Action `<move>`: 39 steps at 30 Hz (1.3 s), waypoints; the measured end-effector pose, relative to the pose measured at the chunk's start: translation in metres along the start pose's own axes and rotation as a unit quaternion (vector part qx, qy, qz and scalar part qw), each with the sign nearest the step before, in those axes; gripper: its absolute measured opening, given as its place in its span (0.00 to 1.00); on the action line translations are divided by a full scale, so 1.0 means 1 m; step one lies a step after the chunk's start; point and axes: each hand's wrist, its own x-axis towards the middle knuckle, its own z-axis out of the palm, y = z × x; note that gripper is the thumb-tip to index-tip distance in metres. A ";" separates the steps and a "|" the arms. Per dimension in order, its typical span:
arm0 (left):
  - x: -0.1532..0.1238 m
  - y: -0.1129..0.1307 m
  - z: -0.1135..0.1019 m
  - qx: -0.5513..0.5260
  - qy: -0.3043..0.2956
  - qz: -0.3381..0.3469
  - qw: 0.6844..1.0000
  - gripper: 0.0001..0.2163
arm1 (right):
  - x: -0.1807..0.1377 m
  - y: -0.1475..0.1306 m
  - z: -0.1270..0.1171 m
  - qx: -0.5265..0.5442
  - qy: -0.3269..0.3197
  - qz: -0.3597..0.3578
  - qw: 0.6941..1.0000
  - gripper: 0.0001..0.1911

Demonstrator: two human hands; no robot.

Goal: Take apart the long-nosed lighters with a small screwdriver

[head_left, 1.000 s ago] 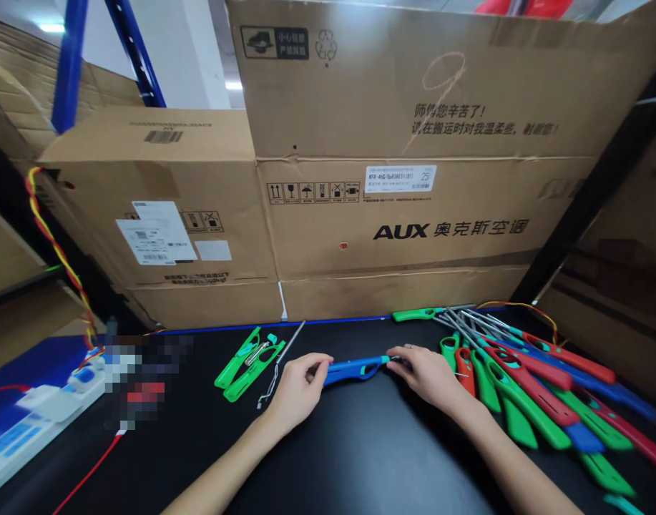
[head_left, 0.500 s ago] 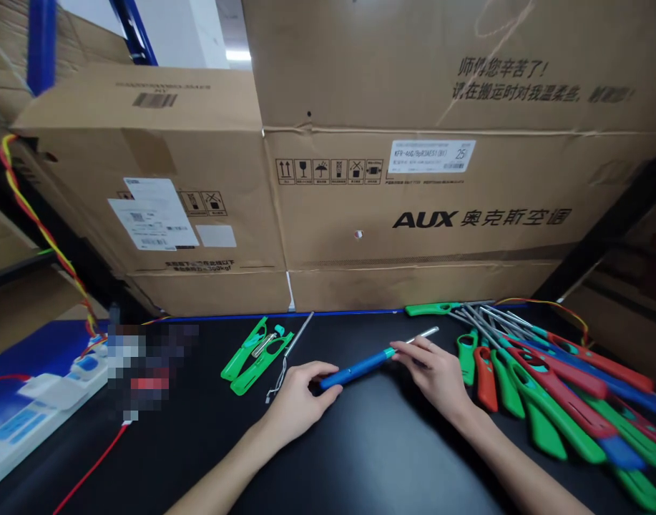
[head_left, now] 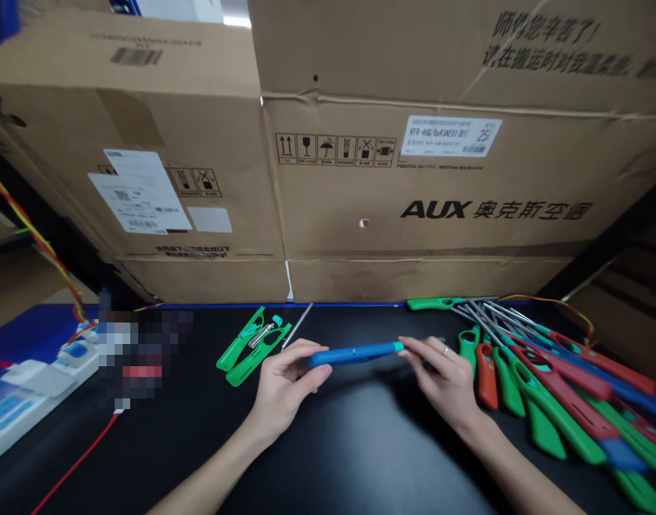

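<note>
A blue long-necked lighter (head_left: 355, 353) is held nearly level above the black tabletop, between both hands. Its handle end sits in my left hand (head_left: 291, 383), fingers and thumb wrapped on it. My right hand (head_left: 440, 375) pinches the teal collar end, and most of the metal neck is hidden behind its fingers. Beyond my left hand lie two green lighter shell halves (head_left: 257, 357) with a small clear-and-metal part (head_left: 261, 335) between them, and a loose metal tube (head_left: 297, 326).
To the right lies a fanned pile of green, red and blue lighters (head_left: 553, 386). A white power strip (head_left: 32, 400) with cables runs along the left. Large cardboard boxes (head_left: 338, 279) stand like a wall behind the table.
The blue lighter has been raised and turned closer to level. My left hand has shifted left and up with it; my right hand has moved slightly right. The camera view has tilted down.
</note>
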 end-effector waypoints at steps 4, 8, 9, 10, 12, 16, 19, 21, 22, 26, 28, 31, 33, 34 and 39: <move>0.000 0.004 -0.003 -0.032 0.067 -0.022 0.997 0.12 | -0.005 -0.013 0.002 -0.019 -0.028 -0.034 0.999 0.11; 0.000 0.008 -0.005 -0.028 0.050 -0.043 0.997 0.16 | -0.008 -0.020 0.001 -0.057 -0.030 -0.037 0.997 0.11; 0.000 0.009 -0.006 -0.020 0.035 -0.060 0.997 0.17 | -0.009 -0.020 0.001 -0.071 -0.030 -0.037 0.996 0.11; 0.001 0.010 -0.006 -0.011 0.014 -0.083 0.996 0.18 | -0.008 -0.019 0.001 -0.086 -0.030 -0.038 0.995 0.11; 0.000 0.010 -0.005 -0.006 -0.050 -0.142 0.989 0.18 | -0.008 -0.017 0.001 -0.114 -0.026 -0.039 0.992 0.12; -0.006 0.007 0.001 -0.114 -0.195 -0.282 0.933 0.23 | -0.006 -0.019 0.002 -0.121 -0.027 -0.062 0.990 0.13; -0.013 0.006 0.008 -0.270 -0.237 -0.368 0.858 0.25 | -0.004 -0.025 0.001 -0.095 -0.021 -0.077 0.992 0.14; -0.017 0.007 0.011 -0.356 -0.239 -0.393 0.813 0.25 | -0.003 -0.027 0.001 -0.085 -0.007 -0.081 0.993 0.15; -0.019 0.007 0.011 -0.389 -0.242 -0.401 0.794 0.26 | -0.003 -0.028 0.000 -0.086 0.000 -0.082 0.993 0.15; -0.028 0.008 0.015 -0.433 -0.261 -0.416 0.756 0.29 | -0.002 -0.026 0.000 -0.095 0.004 -0.085 0.992 0.15; -0.031 0.008 0.019 -0.409 -0.235 -0.415 0.778 0.25 | -0.002 -0.025 0.001 -0.100 -0.002 -0.090 0.991 0.15; -0.034 0.009 0.025 -0.354 -0.179 -0.412 0.820 0.21 | -0.002 -0.024 0.003 -0.107 -0.012 -0.091 0.990 0.15; -0.034 0.010 0.027 -0.330 -0.164 -0.407 0.836 0.21 | -0.002 -0.024 0.004 -0.107 -0.016 -0.087 0.990 0.15; -0.033 0.011 0.027 -0.323 -0.161 -0.403 0.841 0.21 | -0.002 -0.024 0.004 -0.106 -0.016 -0.087 0.990 0.15; -0.029 0.012 0.024 -0.306 -0.175 -0.404 0.844 0.24 | -0.003 -0.020 0.005 -0.082 -0.001 -0.085 0.993 0.12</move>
